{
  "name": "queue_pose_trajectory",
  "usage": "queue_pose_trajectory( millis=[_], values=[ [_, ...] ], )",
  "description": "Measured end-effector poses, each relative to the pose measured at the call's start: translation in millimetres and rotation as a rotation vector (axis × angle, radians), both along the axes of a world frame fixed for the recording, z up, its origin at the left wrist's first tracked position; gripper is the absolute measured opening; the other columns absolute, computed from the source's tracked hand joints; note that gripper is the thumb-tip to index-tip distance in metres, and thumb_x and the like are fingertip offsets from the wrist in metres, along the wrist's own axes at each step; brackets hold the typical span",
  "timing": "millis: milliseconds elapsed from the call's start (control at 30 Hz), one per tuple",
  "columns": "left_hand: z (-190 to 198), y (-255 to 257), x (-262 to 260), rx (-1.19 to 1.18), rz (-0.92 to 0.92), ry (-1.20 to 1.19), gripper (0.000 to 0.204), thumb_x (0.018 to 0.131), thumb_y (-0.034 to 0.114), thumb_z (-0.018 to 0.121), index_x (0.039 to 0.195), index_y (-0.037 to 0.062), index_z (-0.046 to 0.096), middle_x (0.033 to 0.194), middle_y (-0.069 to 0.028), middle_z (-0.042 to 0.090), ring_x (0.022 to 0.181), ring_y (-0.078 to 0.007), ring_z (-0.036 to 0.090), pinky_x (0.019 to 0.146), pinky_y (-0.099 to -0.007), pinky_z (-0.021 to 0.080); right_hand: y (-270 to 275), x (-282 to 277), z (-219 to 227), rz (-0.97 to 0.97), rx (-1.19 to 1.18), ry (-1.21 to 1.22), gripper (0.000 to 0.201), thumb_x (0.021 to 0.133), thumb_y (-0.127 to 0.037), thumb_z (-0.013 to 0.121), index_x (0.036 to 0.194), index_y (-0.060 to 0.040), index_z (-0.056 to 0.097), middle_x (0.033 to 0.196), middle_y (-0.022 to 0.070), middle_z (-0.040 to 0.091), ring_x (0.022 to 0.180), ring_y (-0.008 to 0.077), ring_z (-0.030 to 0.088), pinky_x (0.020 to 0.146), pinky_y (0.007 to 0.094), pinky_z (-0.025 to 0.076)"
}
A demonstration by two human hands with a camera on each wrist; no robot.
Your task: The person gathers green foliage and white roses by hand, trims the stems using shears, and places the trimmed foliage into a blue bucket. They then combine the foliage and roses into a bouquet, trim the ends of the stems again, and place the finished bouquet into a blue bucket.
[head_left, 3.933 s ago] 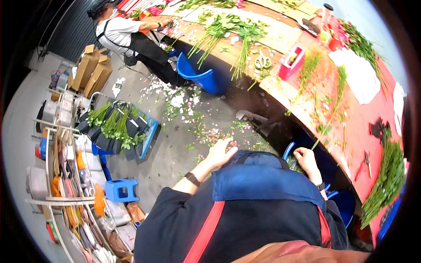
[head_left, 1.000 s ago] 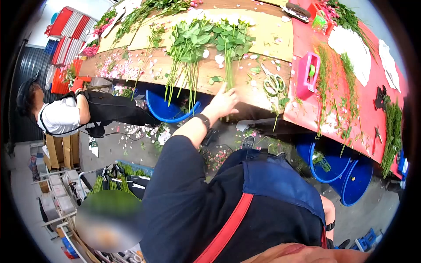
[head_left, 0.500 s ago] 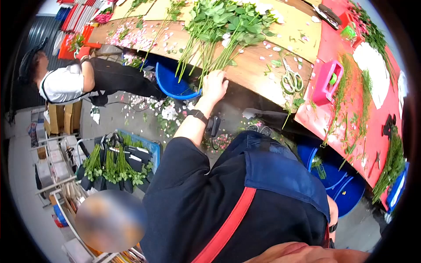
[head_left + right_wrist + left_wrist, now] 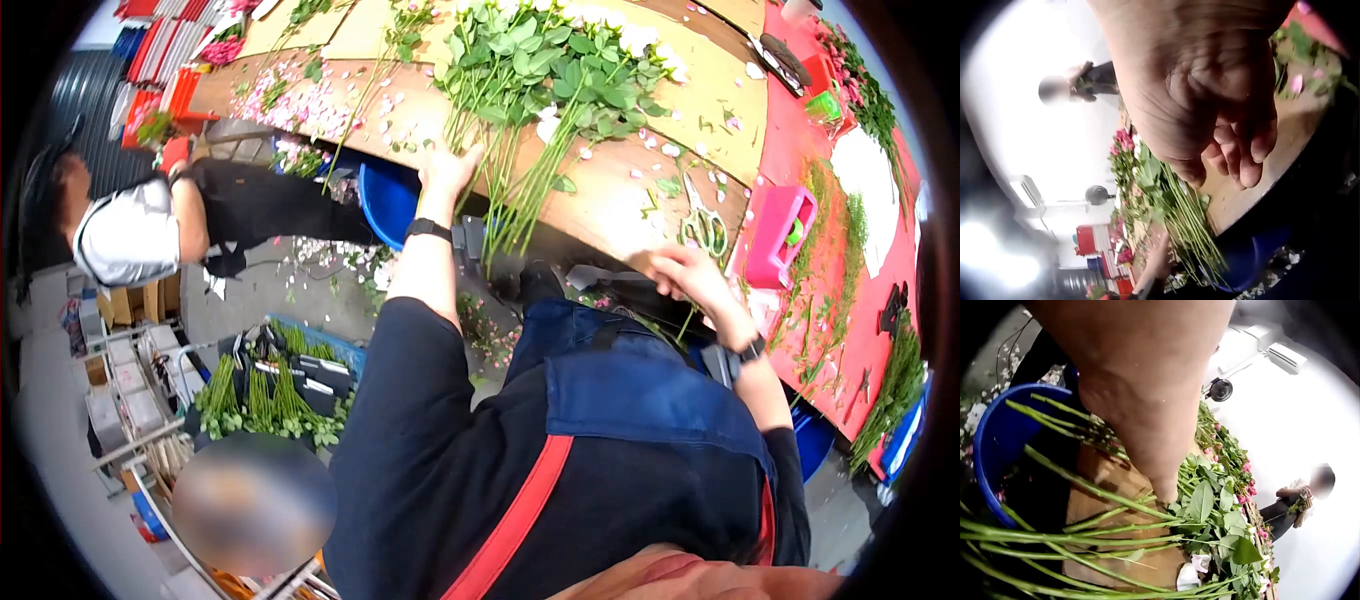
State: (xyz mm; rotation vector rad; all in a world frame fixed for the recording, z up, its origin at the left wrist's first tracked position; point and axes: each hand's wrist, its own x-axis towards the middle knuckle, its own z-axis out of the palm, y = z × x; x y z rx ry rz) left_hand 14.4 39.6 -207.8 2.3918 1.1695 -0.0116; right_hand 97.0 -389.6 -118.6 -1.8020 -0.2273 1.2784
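Observation:
A bunch of white roses [image 4: 530, 195] lies on the wooden table [image 4: 615, 215], its leafless green stems jutting over the front edge. My left hand [image 4: 447, 170] is at the left side of these stems, thumb spread towards them. In the left wrist view, that hand [image 4: 1147, 406] points down among the stems, its thumb tip close to the leaves; its other fingers are hidden. Near the table edge, right of the bunch, is my right hand [image 4: 690, 280]. In the right wrist view, the fingers of that hand [image 4: 1210, 106] hang loosely curled, holding nothing.
Green-handled scissors [image 4: 705, 230] and a pink tape dispenser [image 4: 780, 240] lie right of the roses. A blue bucket [image 4: 385, 200] stands below the table edge. Another person [image 4: 135, 225] works at the left. Behind my left arm is a cart with stems [image 4: 265, 390].
My left hand goes from beside me to the stems, then to their left side. The roses now lie together in one bunch. My right hand has come up to the table edge.

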Motion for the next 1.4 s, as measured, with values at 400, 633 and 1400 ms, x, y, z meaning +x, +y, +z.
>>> queue_pose_trajectory(
  millis=[400,633,1400],
  values=[
    [28.1,-15.8,33.4,0.098,-0.595,-0.511,0.021,0.08,0.021,0.066,0.089,0.0035,0.059,0.092,-0.0149,0.06,0.091,-0.0352,0.058,0.077,-0.0424,0.046,247.4,50.1,-66.4,-0.196,-0.494,-0.733,0.055,0.073,-0.059,0.067,0.07,-0.0051,0.061,0.066,0.0162,0.063,0.064,0.0327,0.063,0.061,0.0431,0.049],
    [20.8,-41.8,47.0,-0.533,-0.553,-0.378,0.02,0.084,0.014,0.066,0.099,0.0007,0.064,0.082,-0.0105,0.064,0.072,-0.0179,0.063,0.067,-0.0292,0.051,235.1,46.5,-75.9,-0.444,-0.312,-0.703,0.033,0.077,-0.032,0.066,0.074,0.0005,0.059,0.063,0.0171,0.06,0.059,0.0293,0.06,0.056,0.0391,0.047],
    [18.6,-144.0,120.3,-1.589,0.065,-0.418,0.022,0.091,0.009,0.059,0.113,0.0033,0.058,0.1,-0.0071,0.066,0.083,-0.0166,0.063,0.067,-0.0285,0.051,147.4,41.2,-50.8,-0.804,0.398,0.029,0.02,0.096,-0.017,0.051,0.107,-0.0028,0.06,0.088,0.0044,0.064,0.072,0.011,0.06,0.064,0.0259,0.049]
  ],
)
